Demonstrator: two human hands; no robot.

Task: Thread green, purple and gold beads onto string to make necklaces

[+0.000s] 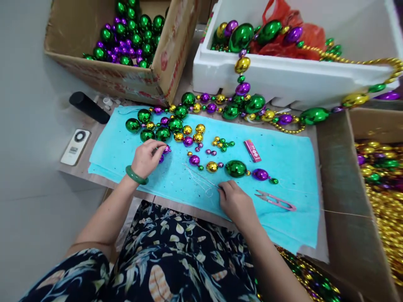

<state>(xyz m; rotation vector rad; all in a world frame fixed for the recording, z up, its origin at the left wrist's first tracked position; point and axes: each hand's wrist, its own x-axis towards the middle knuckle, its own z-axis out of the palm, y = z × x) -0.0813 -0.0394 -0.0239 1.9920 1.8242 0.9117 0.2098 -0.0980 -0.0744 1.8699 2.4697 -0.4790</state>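
My left hand [145, 158], with a green bangle [137, 175] at the wrist, is closed in a pinch at a shiny purple bead [167, 149]. A second purple bead [161, 159] shows just below those fingers. My right hand [235, 200] grips a long thin needle [206, 179] that points up and left; loose pale thread [198, 181] lies beside it. Above the needle runs a row of purple, gold and green beads, with a large green bead [236, 168] among them. Pink thread snips [276, 200] rest to the right of my right hand.
A blue cloth [302, 167] covers the table. Around it stand a cardboard box [107, 77] of green and purple beads, a white foam box [283, 75] with bead strands draped over its edge, and another carton [336, 176]. A phone [75, 147] and black cylinder [88, 107] sit left.
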